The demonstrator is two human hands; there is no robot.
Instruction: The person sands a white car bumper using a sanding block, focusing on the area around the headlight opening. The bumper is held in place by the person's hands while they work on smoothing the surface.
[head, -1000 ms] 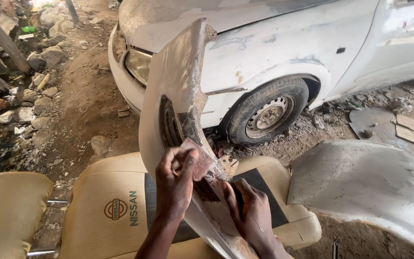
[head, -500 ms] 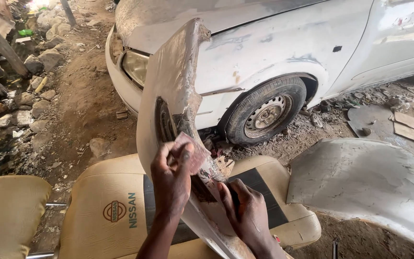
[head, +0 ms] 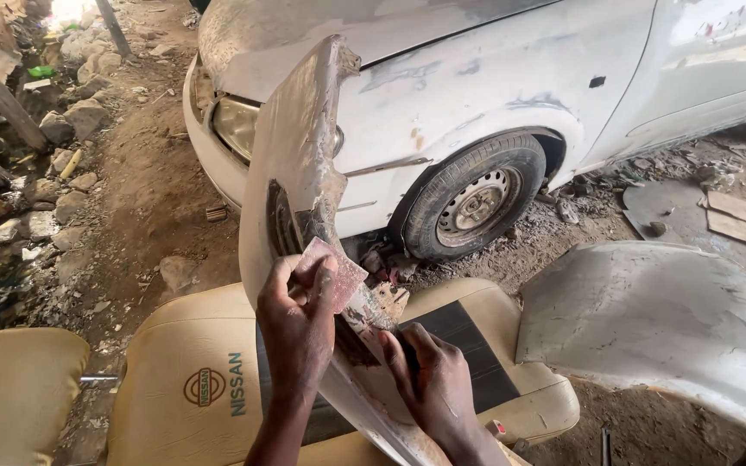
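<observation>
The left hand (head: 297, 319) has its grip closed on a reddish sheet of sandpaper (head: 336, 269), pressing it flat against the edge of a long, filler-coated body panel (head: 291, 164). The right hand (head: 432, 384) lies lower on the same panel, fingers spread and pressed to its face rather than curled around anything. The panel stands tilted, its lower end resting on a tan car seat (head: 200, 380) laid on the dirt ground (head: 144, 185). Behind it stands a white car (head: 477, 78) in patchy primer, front wheel (head: 475, 207) near. Another loose panel (head: 658, 319) lies right; rubble (head: 53, 129) lines the left.
</observation>
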